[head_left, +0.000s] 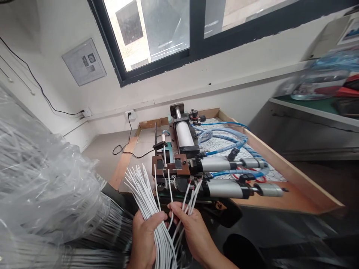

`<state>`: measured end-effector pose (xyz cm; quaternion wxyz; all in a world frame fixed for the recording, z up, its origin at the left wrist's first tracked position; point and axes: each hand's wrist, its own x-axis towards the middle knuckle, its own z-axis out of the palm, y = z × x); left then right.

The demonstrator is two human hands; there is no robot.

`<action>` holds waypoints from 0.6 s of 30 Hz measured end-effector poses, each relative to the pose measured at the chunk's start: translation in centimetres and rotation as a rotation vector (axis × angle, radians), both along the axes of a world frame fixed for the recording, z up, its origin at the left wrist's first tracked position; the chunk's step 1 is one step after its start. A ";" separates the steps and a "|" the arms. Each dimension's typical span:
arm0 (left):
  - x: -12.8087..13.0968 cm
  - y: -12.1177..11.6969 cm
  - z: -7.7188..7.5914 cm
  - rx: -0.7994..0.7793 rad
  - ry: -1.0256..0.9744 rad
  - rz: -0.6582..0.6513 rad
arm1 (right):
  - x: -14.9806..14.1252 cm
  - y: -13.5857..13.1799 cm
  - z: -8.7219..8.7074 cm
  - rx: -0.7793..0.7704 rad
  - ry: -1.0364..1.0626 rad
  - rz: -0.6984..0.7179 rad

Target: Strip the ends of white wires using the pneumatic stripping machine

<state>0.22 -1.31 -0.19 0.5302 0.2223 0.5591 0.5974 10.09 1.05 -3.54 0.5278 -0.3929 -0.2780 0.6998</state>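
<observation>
My left hand is wrapped round a thick bundle of white cables, its thumb lying across the front. One cable stands a little apart at the bundle's right side. Between thumb and fingertips, my right hand pinches a single white cable, whose upper end reaches the brown jaw block of a pneumatic machine. Whether that end sits inside the block I cannot tell. Several more white cables pass through my right hand, some with reddish stripped-looking tips. The lower cable ends drop out of view.
Silver air cylinders jut right from the machine, with blue air hoses behind. A wooden rim borders the bench. Plastic-wrapped cable bundles are piled at left. A green-topped shelf holds a clear plastic bottle.
</observation>
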 end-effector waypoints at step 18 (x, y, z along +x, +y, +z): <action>-0.4 -0.1 -0.2 0.103 -0.033 -0.050 | -0.8 0.6 1.1 0.000 0.083 0.150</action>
